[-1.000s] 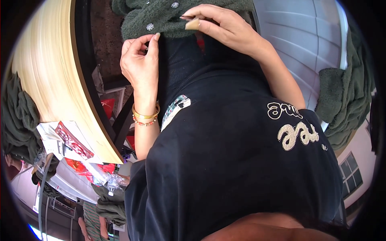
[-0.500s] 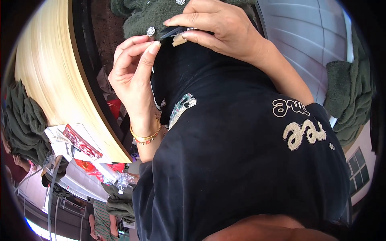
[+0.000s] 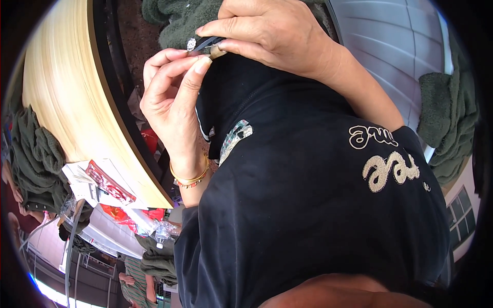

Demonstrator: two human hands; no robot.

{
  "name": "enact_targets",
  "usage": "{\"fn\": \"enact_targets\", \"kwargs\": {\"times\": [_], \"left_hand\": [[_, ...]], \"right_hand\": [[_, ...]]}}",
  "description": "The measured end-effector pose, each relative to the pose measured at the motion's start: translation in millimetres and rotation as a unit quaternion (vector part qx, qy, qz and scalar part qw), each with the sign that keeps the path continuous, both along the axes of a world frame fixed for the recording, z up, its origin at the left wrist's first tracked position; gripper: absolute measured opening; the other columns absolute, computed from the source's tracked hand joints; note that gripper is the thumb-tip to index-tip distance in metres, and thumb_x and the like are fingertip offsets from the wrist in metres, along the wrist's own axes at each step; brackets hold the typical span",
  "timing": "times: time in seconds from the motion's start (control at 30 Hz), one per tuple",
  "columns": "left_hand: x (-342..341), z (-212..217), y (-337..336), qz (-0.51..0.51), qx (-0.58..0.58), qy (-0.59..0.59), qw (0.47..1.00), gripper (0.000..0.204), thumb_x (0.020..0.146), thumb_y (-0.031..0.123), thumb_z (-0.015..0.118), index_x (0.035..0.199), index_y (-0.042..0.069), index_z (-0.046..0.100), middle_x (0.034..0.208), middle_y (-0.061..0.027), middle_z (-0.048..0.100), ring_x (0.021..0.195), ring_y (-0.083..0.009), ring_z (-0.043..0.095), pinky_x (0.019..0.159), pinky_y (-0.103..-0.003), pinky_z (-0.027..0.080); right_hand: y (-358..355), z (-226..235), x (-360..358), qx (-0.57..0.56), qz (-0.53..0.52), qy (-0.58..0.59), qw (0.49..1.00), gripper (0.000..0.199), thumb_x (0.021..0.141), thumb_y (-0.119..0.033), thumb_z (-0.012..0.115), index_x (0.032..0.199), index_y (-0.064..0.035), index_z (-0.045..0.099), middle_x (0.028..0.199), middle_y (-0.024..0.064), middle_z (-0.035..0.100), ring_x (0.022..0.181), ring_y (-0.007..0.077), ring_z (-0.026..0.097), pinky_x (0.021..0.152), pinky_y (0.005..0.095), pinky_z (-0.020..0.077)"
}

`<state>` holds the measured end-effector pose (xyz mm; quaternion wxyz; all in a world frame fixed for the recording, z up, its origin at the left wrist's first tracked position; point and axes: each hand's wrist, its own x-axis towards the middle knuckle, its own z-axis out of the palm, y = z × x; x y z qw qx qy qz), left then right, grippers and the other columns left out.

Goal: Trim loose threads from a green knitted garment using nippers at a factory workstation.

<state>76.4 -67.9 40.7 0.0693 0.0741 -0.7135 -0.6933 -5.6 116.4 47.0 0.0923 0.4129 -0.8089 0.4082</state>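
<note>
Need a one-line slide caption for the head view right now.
Left hand pinches at a small shiny stud on dark green fuzzy fabric while right hand grips a thin dark tool beside it.

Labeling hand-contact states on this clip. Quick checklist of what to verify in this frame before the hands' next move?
1. Right hand grips the small dark tool: ok, fingers are closed over it.
2. Left hand near the tool: ok, its fingertips are pinched just below the tool tip.
3. Small shiny button visible beside the tool: ok.
4. What the left fingertips pinch: cannot tell, too small.
5. Green knit garment lies at the hands: ok, right behind the tool.
6. Both hands unobstructed: ok, black shirt sits below them.
</note>
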Motion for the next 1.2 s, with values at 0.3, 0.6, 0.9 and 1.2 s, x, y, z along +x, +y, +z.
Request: {"fn": "enact_targets", "kwargs": {"times": [0.3, 0.6, 0.9, 1.2], "left_hand": [[0.8, -2.1, -4.7, 0.046, -0.057, 0.015, 0.997, 0.005, 0.081, -0.004, 0.07, 0.086, -0.001, 0.068, 0.096, -0.0043, 0.056, 0.083, -0.0069, 0.054, 0.069, -0.018, 0.044], [-33.1, -12.0, 22.3, 0.014, -0.322, 0.158, 0.933, 0.007, 0.08, 0.002, 0.073, 0.086, 0.002, 0.069, 0.088, -0.0057, 0.06, 0.071, -0.0098, 0.055, 0.059, -0.021, 0.045], [-47.4, -54.1, 39.2, -0.013, -0.377, 0.055, 0.925, 0.02, 0.078, 0.01, 0.075, 0.093, 0.001, 0.066, 0.091, -0.0098, 0.061, 0.078, -0.0197, 0.061, 0.068, -0.03, 0.051], [-52.8, -71.2, 34.2, -0.014, -0.398, 0.067, 0.915, 0.011, 0.077, 0.009, 0.075, 0.083, 0.001, 0.069, 0.085, -0.0085, 0.061, 0.078, -0.02, 0.06, 0.068, -0.03, 0.049]], "right_hand": [[15.9, -7.4, -0.7, 0.027, -0.011, 0.002, 1.0, 0.02, 0.08, -0.021, 0.069, 0.095, -0.0093, 0.066, 0.082, 0.0039, 0.055, 0.076, 0.0209, 0.059, 0.063, 0.0317, 0.0485], [63.6, -52.2, -3.0, -0.073, -0.012, 0.061, 0.995, 0.026, 0.081, -0.008, 0.067, 0.107, -0.0029, 0.065, 0.085, 0.0109, 0.061, 0.075, 0.026, 0.062, 0.065, 0.0325, 0.0496], [70.0, -64.5, 0.7, -0.1, -0.029, 0.001, 0.995, 0.027, 0.081, -0.005, 0.067, 0.107, 0.0001, 0.066, 0.082, 0.011, 0.06, 0.071, 0.0225, 0.061, 0.063, 0.0306, 0.0479], [64.1, -39.1, 5.0, -0.059, -0.081, -0.234, 0.967, 0.026, 0.08, -0.006, 0.068, 0.106, -0.0015, 0.066, 0.082, 0.0107, 0.059, 0.069, 0.0229, 0.06, 0.061, 0.0314, 0.0477]]}}
